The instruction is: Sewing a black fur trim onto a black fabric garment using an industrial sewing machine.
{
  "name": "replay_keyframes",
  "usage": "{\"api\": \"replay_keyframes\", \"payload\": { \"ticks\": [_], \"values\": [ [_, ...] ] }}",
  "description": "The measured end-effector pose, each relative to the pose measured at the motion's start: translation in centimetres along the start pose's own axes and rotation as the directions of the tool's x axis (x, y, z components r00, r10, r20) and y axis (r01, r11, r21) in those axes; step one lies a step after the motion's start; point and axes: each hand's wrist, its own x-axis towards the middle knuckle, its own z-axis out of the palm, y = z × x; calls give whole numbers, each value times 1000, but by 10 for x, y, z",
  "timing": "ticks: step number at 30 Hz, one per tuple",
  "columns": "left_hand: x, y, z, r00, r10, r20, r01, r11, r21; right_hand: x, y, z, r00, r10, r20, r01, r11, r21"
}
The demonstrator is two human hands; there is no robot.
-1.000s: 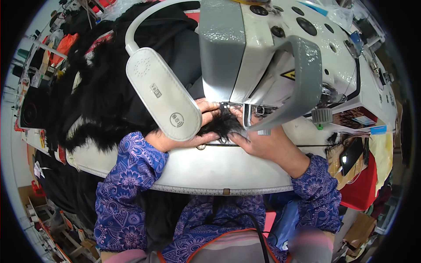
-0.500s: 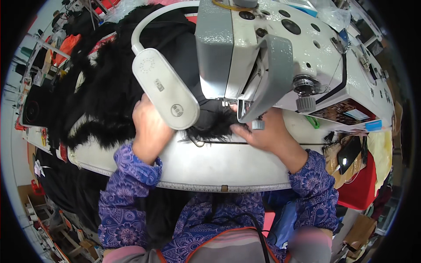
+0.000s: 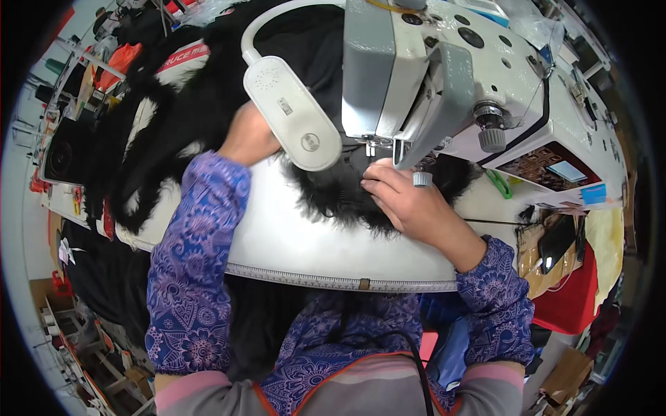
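Observation:
Black fur-trimmed fabric [image 3: 340, 184] lies under the needle area of a white and grey sewing machine [image 3: 378, 69], its fluffy edge spread toward me and to the right. My right hand [image 3: 420, 211] is on this fabric just right of the presser foot [image 3: 371, 148], fingers bent and together, gripping it near the needle. Farther left, my left hand [image 3: 251, 135] reaches onto the black cloth behind the lamp head [image 3: 295, 114]. The lamp and cloth hide its fingers, so its grip cannot be made out.
More black fabric with furry strips [image 3: 166, 118] is heaped on the left of the table. A measuring tape [image 3: 305, 279] runs along the table's front edge. Green snips [image 3: 498, 184] lie beside the machine's base; a dark phone [image 3: 557, 243] rests at the right.
My left hand has moved farther forward, away from me. The right hand's fingers have closed in by the needle, and more fur-edged fabric now shows around it. The whole view has shifted slightly.

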Motion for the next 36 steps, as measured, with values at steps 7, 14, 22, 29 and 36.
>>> {"api": "replay_keyframes", "payload": {
  "ticks": [7,14,22,29,36],
  "values": [
    [-94,-44,-63,839,-412,-356,544,665,512,-1,-3,4,998,9,55,-13,998,69],
    [-47,-6,-113,843,-423,-332,495,852,173,-3,-5,5,993,18,113,-23,999,42],
    [20,67,0,875,-417,245,452,885,-108,-4,-6,0,983,78,169,-79,997,3],
    [-20,-39,-75,621,-784,-25,746,581,326,-5,-1,9,995,77,60,-80,996,34],
    [13,-115,41,786,-615,60,616,787,-9,-3,-6,8,995,85,50,-83,996,-40]
  ]
}}
